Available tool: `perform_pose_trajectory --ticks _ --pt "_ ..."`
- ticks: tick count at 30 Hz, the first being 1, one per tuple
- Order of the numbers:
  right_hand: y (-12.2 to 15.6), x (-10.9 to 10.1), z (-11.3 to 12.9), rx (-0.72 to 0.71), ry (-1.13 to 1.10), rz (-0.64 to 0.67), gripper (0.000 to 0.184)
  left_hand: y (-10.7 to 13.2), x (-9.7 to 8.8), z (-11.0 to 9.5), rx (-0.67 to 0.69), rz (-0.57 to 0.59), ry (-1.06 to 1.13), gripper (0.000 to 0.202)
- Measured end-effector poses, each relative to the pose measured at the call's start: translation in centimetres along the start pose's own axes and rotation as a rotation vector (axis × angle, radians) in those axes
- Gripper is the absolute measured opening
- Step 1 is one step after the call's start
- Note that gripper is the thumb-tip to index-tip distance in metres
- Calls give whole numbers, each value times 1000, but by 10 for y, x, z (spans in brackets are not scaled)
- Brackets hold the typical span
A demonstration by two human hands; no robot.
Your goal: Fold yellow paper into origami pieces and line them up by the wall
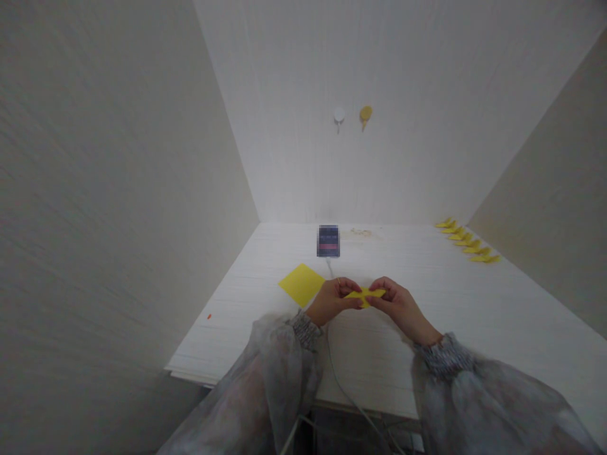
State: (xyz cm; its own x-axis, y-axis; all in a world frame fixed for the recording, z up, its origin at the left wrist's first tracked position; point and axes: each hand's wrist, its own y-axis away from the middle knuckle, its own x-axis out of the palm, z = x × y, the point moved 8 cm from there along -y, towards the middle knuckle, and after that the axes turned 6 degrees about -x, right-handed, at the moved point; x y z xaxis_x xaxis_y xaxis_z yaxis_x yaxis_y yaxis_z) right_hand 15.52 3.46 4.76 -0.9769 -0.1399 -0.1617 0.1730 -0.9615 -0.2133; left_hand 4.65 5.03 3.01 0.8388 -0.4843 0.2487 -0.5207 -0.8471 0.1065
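Between my two hands is a small folded piece of yellow paper (365, 295), raised toward me over the white table. My left hand (336, 297) pinches its left end between thumb and fingers. The right end is pinched the same way by my right hand (397, 304). Fingers cover parts of the folds, so the exact shape is hard to make out. Just left of my left hand, a flat square sheet of yellow paper (301, 284) lies on the table, turned cornerwise.
A phone-like device (328, 241) with a blurred screen sits at the back, its white cable (337, 378) running toward me. Several folded yellow paper pieces (467, 241) line the right side. A white hook (338, 115) and a yellow hook (365, 114) are on the back wall. Panels flank the table.
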Motion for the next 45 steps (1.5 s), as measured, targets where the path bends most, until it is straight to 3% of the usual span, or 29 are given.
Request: perform_pose_trajectory --ticks 7,23,27,37,45 --pt "-2 0 0 14 -118 -16 33 -1 -2 3 -37 -13 39 40" --pt "1 3 0 106 -343 -22 36 4 2 0 -24 129 93 44" --pt "-1 1 -7 109 -329 -53 39 3 2 -2 16 109 37 45" --pt "-2 12 -15 136 -401 14 42 1 -7 -5 80 -52 -40 45" --pt "0 7 -10 203 -404 -8 47 1 -8 -2 54 6 -24 44"
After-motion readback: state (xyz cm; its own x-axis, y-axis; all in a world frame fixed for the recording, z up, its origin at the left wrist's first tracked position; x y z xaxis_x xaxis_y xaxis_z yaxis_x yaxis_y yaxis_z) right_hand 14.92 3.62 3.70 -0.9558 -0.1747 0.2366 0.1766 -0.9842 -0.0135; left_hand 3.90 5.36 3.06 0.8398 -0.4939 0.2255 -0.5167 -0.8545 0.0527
